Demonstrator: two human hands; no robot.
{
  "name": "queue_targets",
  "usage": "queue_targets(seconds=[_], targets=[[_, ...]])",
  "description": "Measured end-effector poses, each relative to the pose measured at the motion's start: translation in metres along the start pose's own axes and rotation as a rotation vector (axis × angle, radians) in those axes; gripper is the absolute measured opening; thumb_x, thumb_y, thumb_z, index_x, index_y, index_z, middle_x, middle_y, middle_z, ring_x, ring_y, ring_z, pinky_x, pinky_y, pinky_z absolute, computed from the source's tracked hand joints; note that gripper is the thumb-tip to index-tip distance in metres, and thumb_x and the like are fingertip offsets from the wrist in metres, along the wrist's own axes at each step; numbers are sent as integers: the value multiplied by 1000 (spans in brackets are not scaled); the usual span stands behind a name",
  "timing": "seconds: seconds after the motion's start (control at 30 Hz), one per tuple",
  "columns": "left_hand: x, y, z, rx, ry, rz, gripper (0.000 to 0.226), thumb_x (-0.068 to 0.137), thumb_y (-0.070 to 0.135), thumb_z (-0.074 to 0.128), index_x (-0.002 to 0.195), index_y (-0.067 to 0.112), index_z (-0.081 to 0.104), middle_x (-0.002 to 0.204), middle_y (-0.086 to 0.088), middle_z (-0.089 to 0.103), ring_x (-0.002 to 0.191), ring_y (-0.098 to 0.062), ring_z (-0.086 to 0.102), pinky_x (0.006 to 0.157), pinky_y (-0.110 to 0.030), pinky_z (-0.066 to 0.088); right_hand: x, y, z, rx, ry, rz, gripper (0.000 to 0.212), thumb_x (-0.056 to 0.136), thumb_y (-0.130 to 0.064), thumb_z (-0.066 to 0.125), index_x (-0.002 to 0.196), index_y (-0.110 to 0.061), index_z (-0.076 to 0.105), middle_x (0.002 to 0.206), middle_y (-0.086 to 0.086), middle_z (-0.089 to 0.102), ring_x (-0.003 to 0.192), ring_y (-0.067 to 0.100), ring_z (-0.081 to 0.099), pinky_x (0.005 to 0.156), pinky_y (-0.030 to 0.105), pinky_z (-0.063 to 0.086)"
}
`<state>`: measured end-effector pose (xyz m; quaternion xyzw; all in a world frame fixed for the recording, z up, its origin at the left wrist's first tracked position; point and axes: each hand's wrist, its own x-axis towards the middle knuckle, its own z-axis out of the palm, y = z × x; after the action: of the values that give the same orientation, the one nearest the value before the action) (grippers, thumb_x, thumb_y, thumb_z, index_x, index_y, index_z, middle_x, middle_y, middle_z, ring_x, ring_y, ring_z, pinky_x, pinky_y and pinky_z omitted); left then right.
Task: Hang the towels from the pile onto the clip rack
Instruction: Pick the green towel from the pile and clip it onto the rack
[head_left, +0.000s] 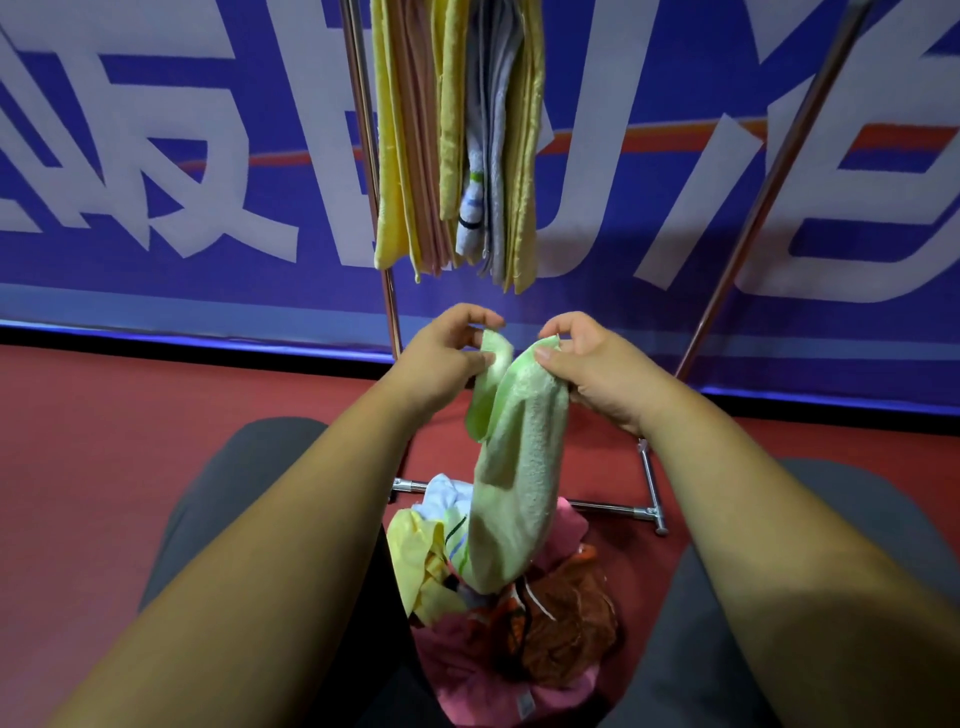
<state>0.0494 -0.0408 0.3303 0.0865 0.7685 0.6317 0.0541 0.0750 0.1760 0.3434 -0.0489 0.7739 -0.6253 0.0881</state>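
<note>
**Head view: a seated person readies one towel for hanging.** The left hand (447, 361) and right hand (597, 374) each pinch the upper edge of a light green towel (522, 467) between thumb and curled fingers. The two grips sit close together, so the cloth folds lengthwise between them and falls as a narrow column. Its lower end meets the pile (519, 623), a heap of yellow, white, pink and rust-brown towels on the red floor (156, 426) between the person's knees, which suggests the towel is only partly lifted clear. Holding the top edge at two points probably serves the next step, since drawing the hands apart would spread the edge flat for the clips. Directly ahead, the clip rack (370, 171) carries hanging towels (457, 135) in yellow, pink and grey, packed side by side. The clips themselves lie above the frame and cannot be seen. The rack's base bar (613, 506) rests on the floor just behind the pile, so supply and destination are close together. A blue banner (156, 156) with large white lettering forms the backdrop.
</note>
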Motion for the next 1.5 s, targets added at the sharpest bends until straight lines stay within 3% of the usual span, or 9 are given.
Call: queue_targets(seconds=[0.2, 0.4, 0.67, 0.83, 0.97, 1.07, 1.17, 1.3, 1.5], targets=[[-4, 2, 9, -31, -45, 0, 37, 100, -1, 65, 134, 12, 55, 98, -9, 69, 80, -19, 66, 72, -32, 55, 6, 2, 5, 29, 80, -48, 15, 85, -15, 87, 87, -19, 72, 74, 5, 70, 73, 21, 61, 73, 39, 50], [-2, 0, 11, -38, -76, 15, 23, 103, 3, 64, 124, 10, 57, 98, -6, 72, 88, -20, 68, 80, -38, 56, 9, 4, 13, 76, 149, -46, 18, 84, -13, 88, 95, -11, 74, 98, 18, 78, 78, 23, 74, 81, 45, 63], [-2, 2, 7, 25, -51, -20, 19, 102, 18, 69, 118, 17, 59, 95, 0, 75, 81, -14, 69, 74, -36, 56, 9, 2, 17, 185, 136, -27, 14, 89, -8, 82, 94, -14, 71, 83, 4, 71, 74, 17, 68, 72, 35, 58], [-6, 7, 10, 149, -6, -44, 41, 96, 56, 70, 114, 21, 58, 89, 4, 67, 71, -6, 61, 67, -31, 51, 9, 0, 15, 163, 228, -67, 13, 91, -7, 80, 92, -13, 69, 84, 6, 67, 73, 16, 67, 67, 34, 62], [-6, 0, 14, 393, -154, -95, 61, 78, 40, 91, 120, 21, 50, 107, 1, 69, 93, -16, 72, 77, -39, 62, 13, 0, 9, 122, 332, -137, 14, 89, -8, 80, 89, -19, 71, 85, -2, 66, 75, 15, 67, 71, 38, 61], [-5, -5, 13, 534, -72, -93, 39, 81, 14, 77, 113, 22, 56, 103, 1, 70, 94, -23, 70, 83, -45, 61, 15, 0, 2, 107, 390, -189, 18, 88, -11, 79, 95, -26, 72, 90, -2, 66, 79, 18, 66, 75, 41, 57], [-5, -4, 7, 331, 60, -78, 28, 80, 5, 64, 100, 24, 65, 93, -1, 74, 82, -21, 69, 79, -47, 60, 15, -3, -7, 140, 448, -218, 32, 90, -9, 78, 114, -29, 70, 87, -5, 65, 80, 19, 69, 79, 42, 58], [2, 7, -5, 187, 207, 6, 10, 90, 17, 69, 93, 26, 72, 89, 2, 77, 83, -20, 74, 82, -49, 64, 16, -14, -19, 108, 544, -208, 39, 87, -16, 80, 122, -34, 74, 87, -11, 71, 88, 16, 73, 95, 49, 61], [21, 75, -18, 240, 336, 203, 11, 101, 27, 66, 92, 23, 72, 83, 4, 73, 76, -12, 65, 73, -31, 54, 15, -65, -37, 37, 653, -245, 23, 88, -26, 74, 110, -22, 81, 95, -4, 81, 92, 15, 77, 92, 52, 62]])
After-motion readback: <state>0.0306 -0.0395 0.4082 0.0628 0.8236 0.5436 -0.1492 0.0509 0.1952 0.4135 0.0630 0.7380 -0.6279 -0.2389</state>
